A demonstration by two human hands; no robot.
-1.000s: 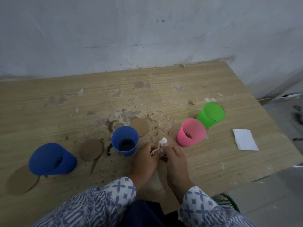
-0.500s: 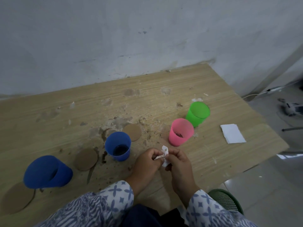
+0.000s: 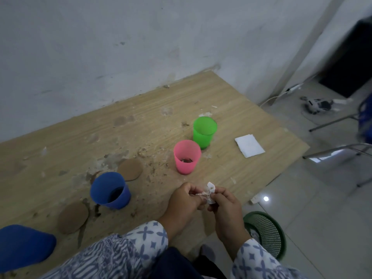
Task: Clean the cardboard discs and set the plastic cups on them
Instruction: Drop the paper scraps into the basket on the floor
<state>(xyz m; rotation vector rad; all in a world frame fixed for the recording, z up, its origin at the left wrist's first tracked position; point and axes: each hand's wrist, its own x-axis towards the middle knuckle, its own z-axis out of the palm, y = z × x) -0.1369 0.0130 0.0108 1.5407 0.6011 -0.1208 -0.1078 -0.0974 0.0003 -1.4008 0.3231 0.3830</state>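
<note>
My left hand (image 3: 184,200) and my right hand (image 3: 224,204) together pinch a small crumpled white tissue (image 3: 210,191) above the table's near edge. Behind them stands a pink cup (image 3: 187,157) with dark residue inside, and a green cup (image 3: 204,132) just beyond it. A blue cup (image 3: 109,190) stands to the left, between two bare cardboard discs: one behind it (image 3: 130,169) and one at its front left (image 3: 72,217). A second blue cup (image 3: 22,246) is cut off at the lower left corner.
The wooden table (image 3: 60,141) is stained and strewn with crumbs around the cups. A folded white tissue (image 3: 249,145) lies near the right edge. A green mesh bin (image 3: 265,232) stands on the tiled floor by my right arm. Chair legs (image 3: 338,152) stand at right.
My view has swung to the right, so the cups and discs shifted left and the bin came into sight. Both hands still work the crumpled tissue, now nearer the table edge.
</note>
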